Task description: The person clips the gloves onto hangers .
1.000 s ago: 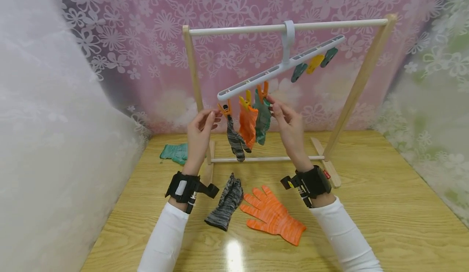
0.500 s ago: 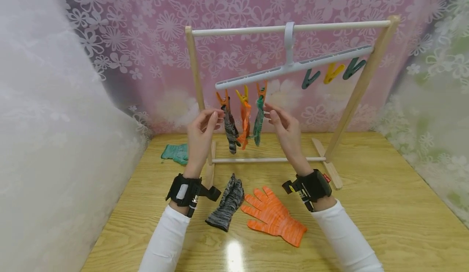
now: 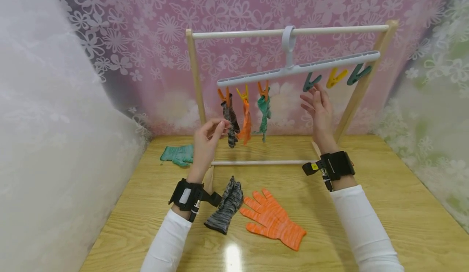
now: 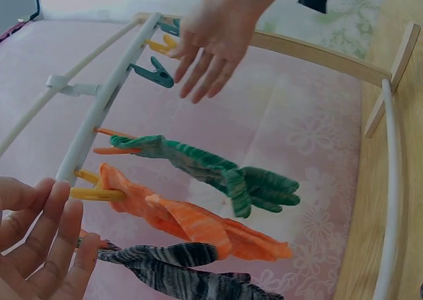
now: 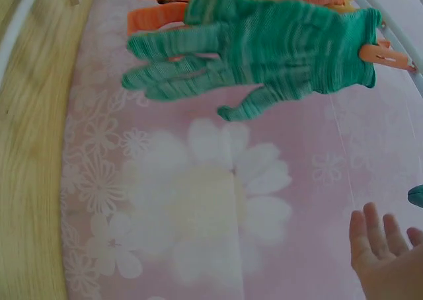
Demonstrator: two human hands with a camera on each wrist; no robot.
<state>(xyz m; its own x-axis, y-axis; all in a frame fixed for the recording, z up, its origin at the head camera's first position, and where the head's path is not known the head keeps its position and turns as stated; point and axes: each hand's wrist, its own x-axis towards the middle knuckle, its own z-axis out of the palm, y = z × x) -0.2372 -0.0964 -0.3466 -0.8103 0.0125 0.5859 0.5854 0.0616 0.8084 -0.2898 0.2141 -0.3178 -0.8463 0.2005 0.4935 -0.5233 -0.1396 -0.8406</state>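
On a tilted light-grey clip hanger, a black-and-grey glove, an orange glove and a green glove hang from orange and yellow clothespins. My left hand is beside the black-and-grey glove, its fingers loosely bent and its fingertips overlapping the glove in the head view. Nothing shows in its grasp in the left wrist view. Toward the hanger's higher right end, my right hand has its fingers spread loosely, just below a dark green clothespin. A yellow clothespin and another dark green clothespin hang farther right, holding nothing.
The hanger hooks over the top bar of a wooden rack. A second black-and-grey glove and orange glove lie on the wooden table in front. Another green glove lies at the left, partly behind my left hand.
My right hand has moved right from the green glove to the dark green clothespin. My left hand has lowered slightly. The hanger has swung round, its right end coming nearer, and tilts less.
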